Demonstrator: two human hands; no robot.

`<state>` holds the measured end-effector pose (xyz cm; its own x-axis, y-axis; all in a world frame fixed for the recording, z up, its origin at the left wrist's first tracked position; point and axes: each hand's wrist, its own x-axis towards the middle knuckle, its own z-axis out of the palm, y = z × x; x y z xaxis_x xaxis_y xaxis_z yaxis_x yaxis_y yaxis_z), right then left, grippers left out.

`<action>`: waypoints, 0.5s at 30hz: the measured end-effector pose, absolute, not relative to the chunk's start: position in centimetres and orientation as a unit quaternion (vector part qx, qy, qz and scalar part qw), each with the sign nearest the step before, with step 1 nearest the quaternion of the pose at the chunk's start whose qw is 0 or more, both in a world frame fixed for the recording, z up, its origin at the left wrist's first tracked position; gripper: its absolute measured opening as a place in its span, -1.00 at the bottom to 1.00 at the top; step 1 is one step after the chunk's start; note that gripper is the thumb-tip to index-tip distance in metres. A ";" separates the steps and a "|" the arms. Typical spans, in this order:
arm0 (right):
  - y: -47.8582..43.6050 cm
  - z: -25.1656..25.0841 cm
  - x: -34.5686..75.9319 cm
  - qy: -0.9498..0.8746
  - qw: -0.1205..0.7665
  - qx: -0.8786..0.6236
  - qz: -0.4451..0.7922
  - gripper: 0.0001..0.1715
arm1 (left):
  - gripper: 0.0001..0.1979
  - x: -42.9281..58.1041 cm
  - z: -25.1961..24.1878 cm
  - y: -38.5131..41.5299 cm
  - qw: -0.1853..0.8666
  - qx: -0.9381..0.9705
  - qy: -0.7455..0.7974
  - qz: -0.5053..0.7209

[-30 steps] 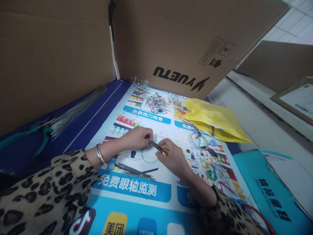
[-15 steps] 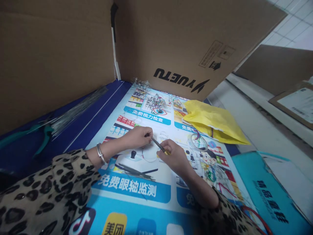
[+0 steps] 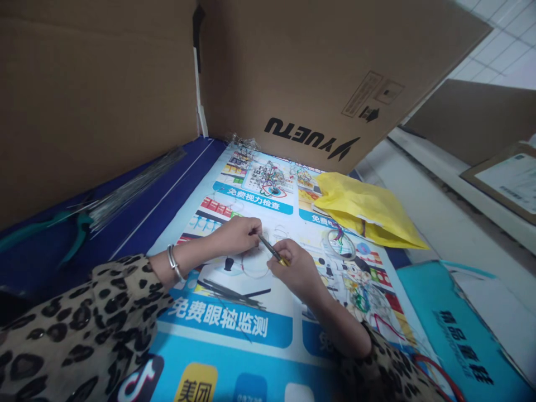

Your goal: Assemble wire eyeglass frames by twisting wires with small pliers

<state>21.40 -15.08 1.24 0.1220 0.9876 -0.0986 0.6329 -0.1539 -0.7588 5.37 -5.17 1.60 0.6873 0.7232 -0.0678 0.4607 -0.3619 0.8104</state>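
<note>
My right hand [image 3: 293, 267] is closed around a slim dark pen-like tool [image 3: 270, 247] with a gold-coloured end. The tool slants up and left, and its tip meets the fingers of my left hand [image 3: 238, 233]. Those fingers are pinched together; whatever is between them is too small to make out. Just below the hands shows a thin wire loop [image 3: 254, 276], and I cannot tell whether it hangs from the fingers or lies on the printed sheet [image 3: 234, 349]. Several dark thin strips [image 3: 234, 295] lie on the sheet, nearer to me.
Cardboard walls [image 3: 310, 61] stand behind and to the left. At left lie teal-handled pliers [image 3: 77, 240] and a bundle of thin wires [image 3: 134, 187]. Coloured wire tangles [image 3: 272, 178], a yellow bag [image 3: 364, 206], a tape roll [image 3: 341, 244] and a teal packet [image 3: 456, 329] lie around.
Almost nothing differs. My right hand and the tool have shifted very slightly to the left, while my left hand keeps its pinch at the tip.
</note>
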 end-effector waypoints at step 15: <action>-14.9 1.3 21.3 -0.585 0.293 -0.690 0.309 -0.85 | -0.95 5.6 1.8 -5.3 0.452 0.778 0.404 0.166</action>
